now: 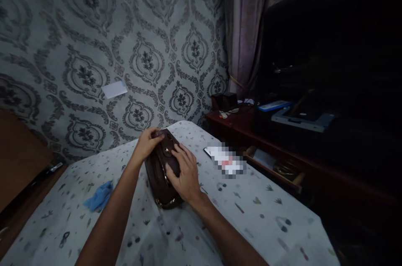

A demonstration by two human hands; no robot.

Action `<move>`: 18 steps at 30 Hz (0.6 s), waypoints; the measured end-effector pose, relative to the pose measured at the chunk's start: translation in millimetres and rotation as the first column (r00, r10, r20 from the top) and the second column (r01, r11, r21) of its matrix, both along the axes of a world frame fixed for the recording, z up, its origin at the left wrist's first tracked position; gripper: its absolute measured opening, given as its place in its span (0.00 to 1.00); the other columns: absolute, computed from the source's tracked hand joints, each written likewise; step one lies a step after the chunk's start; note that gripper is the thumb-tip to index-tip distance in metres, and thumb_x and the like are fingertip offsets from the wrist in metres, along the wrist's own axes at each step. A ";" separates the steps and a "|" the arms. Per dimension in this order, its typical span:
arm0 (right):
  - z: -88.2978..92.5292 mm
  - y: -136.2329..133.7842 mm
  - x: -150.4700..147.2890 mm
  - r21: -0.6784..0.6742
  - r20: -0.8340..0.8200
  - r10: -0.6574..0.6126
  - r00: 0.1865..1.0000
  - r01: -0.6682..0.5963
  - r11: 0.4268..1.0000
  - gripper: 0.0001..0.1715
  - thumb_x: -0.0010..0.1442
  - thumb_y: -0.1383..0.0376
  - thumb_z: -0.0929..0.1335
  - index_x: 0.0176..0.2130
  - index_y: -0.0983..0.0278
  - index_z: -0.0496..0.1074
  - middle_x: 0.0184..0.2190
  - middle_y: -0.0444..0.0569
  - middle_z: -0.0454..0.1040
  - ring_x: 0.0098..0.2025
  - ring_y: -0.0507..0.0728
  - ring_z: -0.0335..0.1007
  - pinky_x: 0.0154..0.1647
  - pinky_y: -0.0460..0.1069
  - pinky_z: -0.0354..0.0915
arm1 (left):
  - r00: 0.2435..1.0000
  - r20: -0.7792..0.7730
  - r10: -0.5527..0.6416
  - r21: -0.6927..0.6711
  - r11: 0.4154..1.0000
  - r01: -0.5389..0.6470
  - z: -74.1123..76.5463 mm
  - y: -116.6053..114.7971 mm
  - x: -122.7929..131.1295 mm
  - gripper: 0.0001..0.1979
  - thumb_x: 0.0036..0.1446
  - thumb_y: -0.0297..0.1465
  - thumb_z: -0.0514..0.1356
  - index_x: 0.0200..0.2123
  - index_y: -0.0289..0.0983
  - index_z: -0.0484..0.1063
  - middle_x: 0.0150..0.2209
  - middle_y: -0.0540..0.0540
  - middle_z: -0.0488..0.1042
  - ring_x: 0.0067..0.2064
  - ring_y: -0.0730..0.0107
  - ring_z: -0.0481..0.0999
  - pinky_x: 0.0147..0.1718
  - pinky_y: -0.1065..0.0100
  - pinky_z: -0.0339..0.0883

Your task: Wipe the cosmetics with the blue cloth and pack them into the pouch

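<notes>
A dark brown handbag [161, 176] with gold-coloured zips and a round metal stud lies on the patterned cloth. My left hand [149, 142] is at its far left corner, with thumb and fingers closed on the upper edge; the fingertips are partly hidden. Across the right side of the bag rests my right hand [185, 172], fingers spread over the flap and thumb apart beside the front zip. To the left of my left forearm is a crumpled blue cloth [99, 197].
A phone [207, 153], mostly blurred out, lies right of the bag on the white patterned cloth [245, 232]. Beyond it stands a dark red desk [226, 121] with an open drawer [270, 165]. A large dark screen [329, 57] rises at right. Patterned wallpaper [147, 61] borders the far side.
</notes>
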State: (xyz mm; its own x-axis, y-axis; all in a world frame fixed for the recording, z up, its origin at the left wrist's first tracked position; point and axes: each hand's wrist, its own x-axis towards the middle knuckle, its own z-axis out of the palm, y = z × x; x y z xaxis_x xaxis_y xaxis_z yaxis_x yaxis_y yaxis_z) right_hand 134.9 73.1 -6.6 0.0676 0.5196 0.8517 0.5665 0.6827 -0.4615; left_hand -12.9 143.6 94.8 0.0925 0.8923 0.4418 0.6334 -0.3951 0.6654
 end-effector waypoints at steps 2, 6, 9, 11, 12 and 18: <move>-0.3 0.7 -0.4 0.003 -0.006 -0.001 1.000 0.001 1.000 0.20 0.60 0.63 0.66 0.52 0.64 0.70 0.57 0.58 0.74 0.64 0.66 0.63 0.63 0.65 0.61 | 1.000 -0.002 0.022 0.021 1.000 -0.022 2.7 -8.3 -12.1 0.14 0.48 0.39 0.62 0.34 0.36 0.76 0.32 0.48 0.78 0.35 0.64 0.75 0.37 0.66 0.67; -0.6 2.2 -0.7 0.002 -0.004 -0.003 1.000 0.003 1.000 0.22 0.59 0.61 0.68 0.52 0.64 0.70 0.56 0.59 0.73 0.63 0.67 0.63 0.62 0.66 0.61 | 0.997 -0.012 0.077 0.064 0.995 -0.076 0.4 -24.1 -28.3 0.15 0.50 0.43 0.62 0.33 0.37 0.76 0.32 0.47 0.79 0.35 0.63 0.75 0.38 0.65 0.66; -0.5 2.6 -0.7 0.006 -0.002 -0.007 1.000 0.007 1.000 0.23 0.58 0.60 0.69 0.52 0.64 0.69 0.56 0.59 0.73 0.63 0.67 0.64 0.61 0.66 0.61 | 0.994 -0.001 0.110 0.085 0.990 -0.109 -8.9 -31.4 -27.9 0.14 0.53 0.42 0.59 0.30 0.37 0.76 0.29 0.48 0.78 0.33 0.64 0.74 0.37 0.65 0.65; -0.6 2.8 -0.7 0.013 0.000 -0.008 1.000 0.008 1.000 0.23 0.58 0.61 0.69 0.52 0.64 0.69 0.56 0.59 0.73 0.62 0.67 0.64 0.61 0.65 0.61 | 0.990 0.024 0.137 0.096 0.986 -0.139 -17.1 -33.7 -23.4 0.15 0.55 0.43 0.58 0.30 0.37 0.76 0.30 0.48 0.78 0.33 0.64 0.75 0.36 0.65 0.65; -0.8 2.9 -0.7 0.015 0.002 -0.008 1.000 0.008 1.000 0.23 0.58 0.61 0.69 0.52 0.64 0.69 0.56 0.59 0.73 0.62 0.67 0.64 0.61 0.66 0.61 | 0.987 0.041 0.156 0.102 0.982 -0.159 -21.4 -34.2 -20.9 0.14 0.55 0.43 0.59 0.31 0.37 0.76 0.30 0.48 0.78 0.33 0.64 0.75 0.36 0.65 0.65; -2.2 4.0 0.5 0.012 0.026 0.000 1.000 0.000 1.000 0.24 0.57 0.61 0.69 0.53 0.64 0.68 0.56 0.59 0.73 0.62 0.67 0.63 0.61 0.66 0.62 | 0.956 0.152 0.249 0.120 0.956 -0.268 -44.8 -29.6 -15.4 0.11 0.54 0.39 0.59 0.32 0.38 0.75 0.30 0.48 0.77 0.35 0.64 0.74 0.35 0.67 0.65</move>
State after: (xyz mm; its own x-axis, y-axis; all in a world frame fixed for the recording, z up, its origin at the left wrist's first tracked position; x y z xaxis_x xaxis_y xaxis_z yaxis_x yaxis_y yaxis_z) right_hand 135.3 77.0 -8.8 0.0457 0.5091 0.8595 0.5780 0.6883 -0.4384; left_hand -28.3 114.0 50.0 -0.2016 0.8076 0.5542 0.6349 -0.3231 0.7018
